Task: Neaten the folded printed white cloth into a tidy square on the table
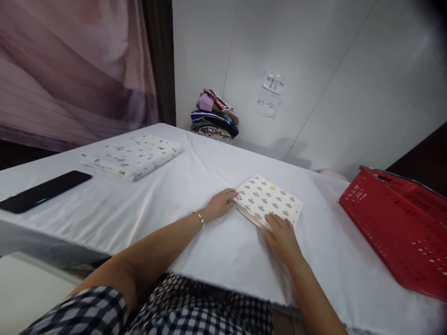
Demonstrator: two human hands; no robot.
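A folded cloth (263, 201), cream with grey cloud-like shapes and a few coloured ones, lies flat on the white-covered table in front of me. At its left corner my left hand (220, 204) is closed, fingers on the top layer and the layered edge in its grip. My right hand (283, 238) rests on the near right part of the cloth, fingers stretched over the top; its thumb side is by the front edge. A second folded cloth (139, 151), white with a dark leaf-like print, lies apart at the left.
A black phone-like slab (45, 190) lies at the table's left edge. Several folded fabrics (214, 118) are stacked at the back by the wall. On the right stands a red plastic basket (394, 223). Paper notes (267, 103) hang on the wall above the white tablecloth (209, 163).
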